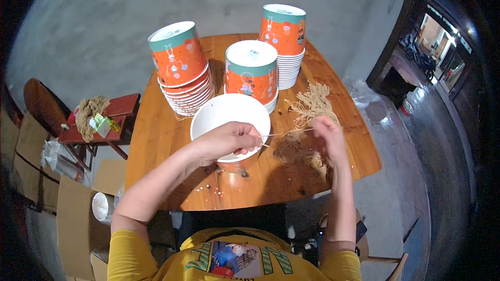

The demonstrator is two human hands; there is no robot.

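Observation:
My left hand [237,139] is pinched over the front right rim of an upright white-lined paper bucket [221,112], gripping a thin tan string [284,134]. The string runs across to my right hand [328,134], whose fingers are closed on it. Just beyond my right hand lies a bundle of tan strings [316,101] with loose, frayed ends. More tangled strands sit below and beside that hand, partly hidden by it. What the bucket holds low inside is hidden by my left hand.
Behind the bucket stand three upside-down stacks of orange and teal paper buckets: left [179,65], middle [251,75] and right [285,34]. Small beads [211,190] are scattered near the wooden table's [245,200] front edge. A red bench [117,119] holding more string stands left.

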